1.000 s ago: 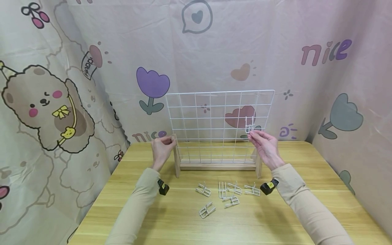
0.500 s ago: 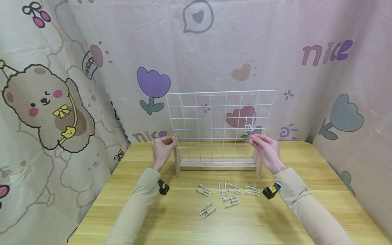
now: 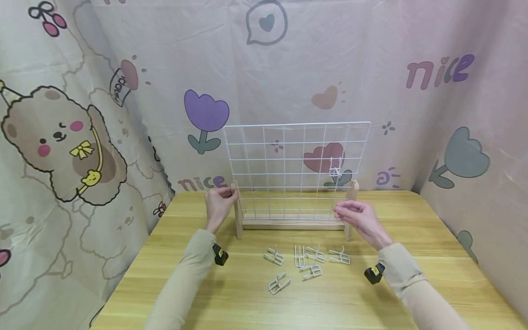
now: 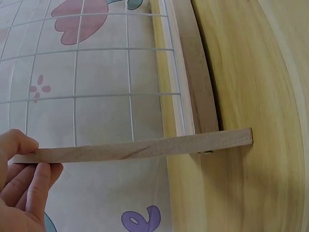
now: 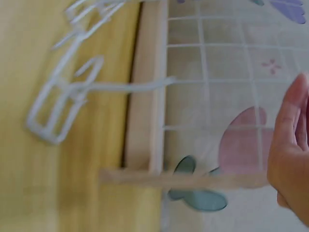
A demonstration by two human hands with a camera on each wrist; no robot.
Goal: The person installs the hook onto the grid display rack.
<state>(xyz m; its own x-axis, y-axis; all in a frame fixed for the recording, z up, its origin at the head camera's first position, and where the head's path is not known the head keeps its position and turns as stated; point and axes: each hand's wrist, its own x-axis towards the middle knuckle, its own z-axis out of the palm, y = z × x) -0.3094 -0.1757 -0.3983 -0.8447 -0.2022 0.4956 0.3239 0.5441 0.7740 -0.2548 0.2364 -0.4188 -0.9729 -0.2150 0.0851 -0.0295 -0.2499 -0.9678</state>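
My left hand (image 3: 218,206) pinches the top of the left wooden post (image 4: 120,150), thumb on one side and fingers on the other. That post belongs to a wooden stand (image 3: 293,224) holding a white wire grid panel (image 3: 284,124). On the grid's right part hangs a white wire hook (image 3: 335,173), prongs toward me. Below it, my right hand (image 3: 363,221) hovers in front of the right post (image 3: 349,229) with loosely bent fingers and nothing visible between them. In the right wrist view the right hand (image 5: 292,150) is partly cut off and blurred.
Several loose white wire hooks, among them a nearer one (image 3: 279,283) and a right-hand one (image 3: 340,256), lie on the wooden table (image 3: 231,298) before the stand. A printed curtain (image 3: 268,78) hangs behind and at both sides.
My right hand has let go of the hook, which now hangs on the grid, and moved down and slightly right. The left hand stays at the left post.
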